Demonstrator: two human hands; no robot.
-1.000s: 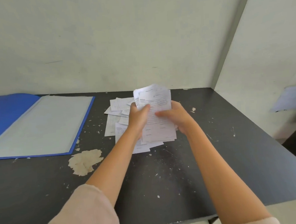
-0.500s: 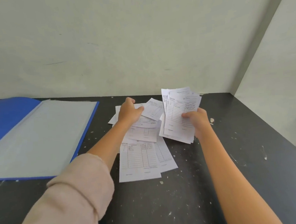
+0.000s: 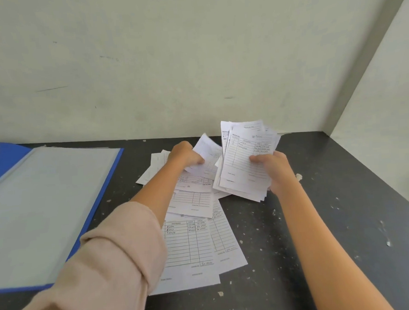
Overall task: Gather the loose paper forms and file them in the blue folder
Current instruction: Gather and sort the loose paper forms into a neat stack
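Head camera looks down on a dark, paint-flecked worktop pushed into the corner of a pale wall. The right hand is closed around a bundle of forms, thumb across the front sheet, holding the bundle tilted up off the worktop so the ruled table and some handwriting face the camera. The left hand reaches further in, its fingers pinching a single sheet that curls upward at the far edge of the heap, just beside the held bundle. A beige sleeve covers the left arm to the forearm; the right forearm is bare.

Under and between the hands lies a loose pile of papers, overlapping at odd angles, some upside down to the viewer, the nearest sheet showing a printed grid with a few handwritten rows. The pile lies flat on the worktop near its middle.

Off to the left the blue folder lies open, its inside covered by a pale grey sheet with only a blue rim and the raised left cover showing. It sits apart from the pile, with bare worktop between them.
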